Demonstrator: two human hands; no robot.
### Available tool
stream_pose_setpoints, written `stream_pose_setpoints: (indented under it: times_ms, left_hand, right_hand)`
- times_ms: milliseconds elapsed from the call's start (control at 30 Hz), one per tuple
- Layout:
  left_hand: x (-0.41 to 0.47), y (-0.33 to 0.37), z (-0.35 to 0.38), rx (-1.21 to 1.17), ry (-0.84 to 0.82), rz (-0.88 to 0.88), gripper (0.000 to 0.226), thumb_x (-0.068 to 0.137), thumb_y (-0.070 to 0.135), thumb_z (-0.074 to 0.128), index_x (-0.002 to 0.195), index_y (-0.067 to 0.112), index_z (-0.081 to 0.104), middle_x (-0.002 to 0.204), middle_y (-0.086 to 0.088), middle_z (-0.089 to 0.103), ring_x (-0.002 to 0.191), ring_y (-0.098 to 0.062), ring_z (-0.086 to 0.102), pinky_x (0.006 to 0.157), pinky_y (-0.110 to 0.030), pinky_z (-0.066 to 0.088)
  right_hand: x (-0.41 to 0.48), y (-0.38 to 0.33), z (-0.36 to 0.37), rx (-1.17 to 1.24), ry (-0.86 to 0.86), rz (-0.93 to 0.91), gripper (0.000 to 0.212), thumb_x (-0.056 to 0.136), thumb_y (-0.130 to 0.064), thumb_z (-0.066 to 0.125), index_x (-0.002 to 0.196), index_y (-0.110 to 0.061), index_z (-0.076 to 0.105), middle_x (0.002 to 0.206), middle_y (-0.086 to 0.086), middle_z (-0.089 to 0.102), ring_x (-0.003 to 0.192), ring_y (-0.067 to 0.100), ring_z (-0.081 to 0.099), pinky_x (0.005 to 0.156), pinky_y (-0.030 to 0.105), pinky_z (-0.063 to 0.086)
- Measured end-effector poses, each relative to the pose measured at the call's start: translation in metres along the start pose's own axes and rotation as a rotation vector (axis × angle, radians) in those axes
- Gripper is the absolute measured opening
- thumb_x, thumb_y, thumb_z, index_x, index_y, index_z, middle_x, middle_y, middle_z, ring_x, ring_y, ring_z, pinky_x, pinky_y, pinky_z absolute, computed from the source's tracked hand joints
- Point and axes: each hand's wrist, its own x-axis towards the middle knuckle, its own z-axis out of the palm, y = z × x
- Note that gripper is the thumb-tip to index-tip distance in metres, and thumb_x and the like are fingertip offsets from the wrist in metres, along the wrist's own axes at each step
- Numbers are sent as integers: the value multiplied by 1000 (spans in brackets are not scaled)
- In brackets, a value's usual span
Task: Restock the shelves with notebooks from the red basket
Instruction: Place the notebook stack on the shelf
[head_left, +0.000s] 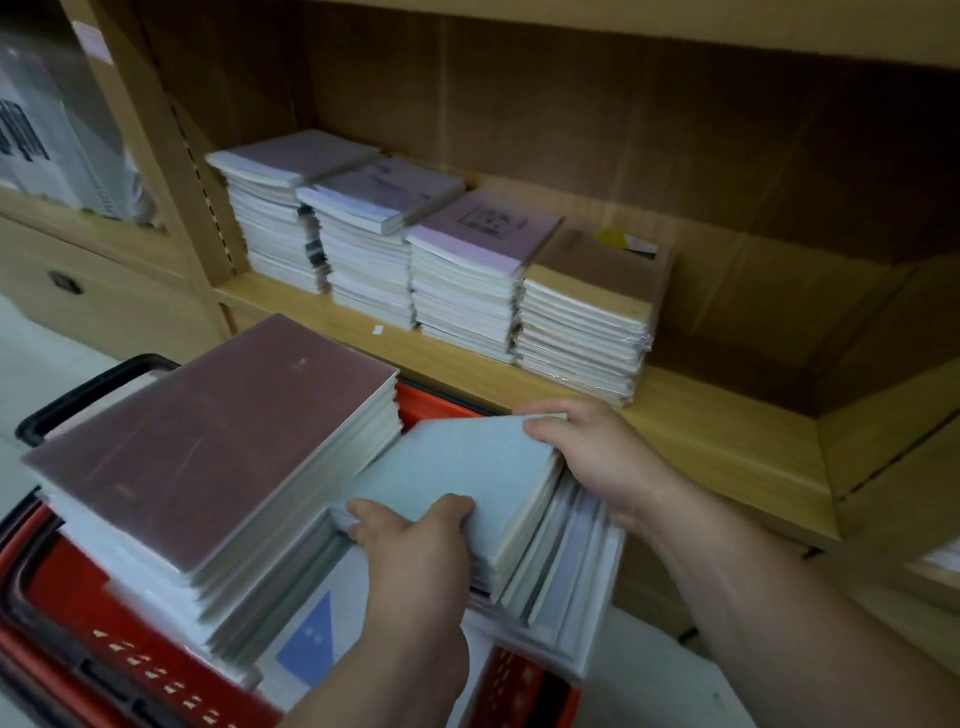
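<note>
A light wooden shelf (727, 441) with a brown back panel (623, 130) stands over a pale floor (52, 364). To its left is a neighbouring bay with clear-wrapped goods (52, 130) and, below them, a drawer front with a dark pull (66, 283).

Four stacks of notebooks sit side by side on the shelf board, touching. Three have lilac covers (275, 218) (369, 244) (467, 280) and the fourth, a shrink-wrapped stack (587, 322), has a tan cover. The third cover carries a printed square design, but its writing is too blurred to read. A yellow label (615, 238) shows at the back of the tan stack, and a small white tag (378, 329) is stuck on the shelf's front edge; neither is legible.

Below the shelf is the red basket (52, 597) with its black handle (88, 387). It holds one tall stack with a maroon cover (208, 457), a pale blue stack (457, 467) just beside it, and more notebooks leaning on edge (561, 561) at the right — too tightly packed to count. A white sheet with a blue triangle (311, 639) lies underneath.

Both hands hold the pale blue stack inside the basket: the left hand (415, 540) grips its near corner with the thumb on top, and the right hand (597, 452) curls its fingers over the far edge.
</note>
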Motion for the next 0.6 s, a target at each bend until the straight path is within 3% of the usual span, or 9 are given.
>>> stream_pose_setpoints:
  times_ms: [67,133,233,333,467,600]
  left_hand:
    - [-15,12,1,-21,0,15,104,56,47,73,146,47,22,160,-8,33,138,-37,47,105,-66,43]
    - [-23,18,-4,-39,-41,39,96,77,24,72,155,37,18,141,-7,54,116,-30,64,95,-56,54]
    - [-19,12,-17,-1,-140,80,74,88,-1,60,150,31,36,112,-3,73,95,-27,74,82,-48,60]
    - [-18,13,-29,59,-242,101,67,87,0,64,142,34,48,112,0,75,97,-25,74,81,-47,61]
    - [-24,11,-34,14,-288,133,65,85,3,68,141,32,52,120,1,74,107,-25,72,91,-48,57]
    - [-30,3,-31,-72,-242,100,52,96,8,57,138,38,53,114,2,76,103,-26,73,92,-51,57]
  right_hand:
    - [-23,-1,0,-1,-20,22,24,98,-29,63,120,-32,70,113,-9,71,103,9,67,98,34,53]
    - [-49,-2,3,4,-15,34,30,100,-34,59,130,-37,63,118,-9,69,105,9,66,96,34,53]
    - [-85,3,9,53,61,17,35,101,-39,57,135,-45,55,121,-16,64,110,6,61,95,35,52]
    - [-98,12,8,104,92,-16,37,100,-38,58,136,-46,55,120,-25,61,109,-2,58,89,28,50]
    - [-89,16,8,131,102,10,37,99,-37,57,134,-48,58,118,-22,65,103,-1,62,86,29,50]
    - [-81,20,12,85,3,19,40,97,-45,57,136,-49,55,125,-16,66,112,6,64,101,40,51]
